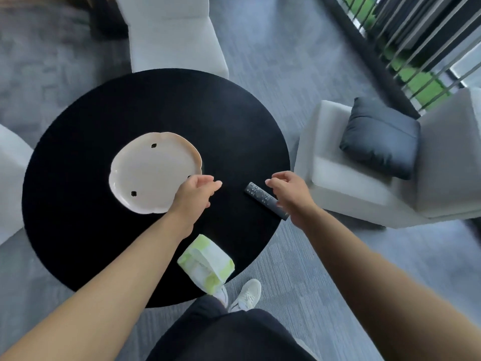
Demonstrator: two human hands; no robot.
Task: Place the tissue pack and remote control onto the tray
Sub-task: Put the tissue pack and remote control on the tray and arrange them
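A cream, lobed tray (153, 173) with small dark cut-outs lies on the round black table (130, 113), left of centre. A dark remote control (257, 194) lies flat near the table's right edge. A white and green tissue pack (208, 264) sits at the near edge, overhanging it a little. My left hand (195, 194) hovers over the tray's right rim, fingers loosely curled, holding nothing. My right hand (289, 194) is just above the remote's near half, fingers apart and curved over it; I see no grip on it.
Pale grey armchairs stand around the table: one at the back (171, 35), one at the right (364, 178) with a dark cushion (380, 136), one at the left edge (10, 178). My legs and white shoes (247, 295) are below the table's near edge. Window slats (416, 48) are at the upper right.
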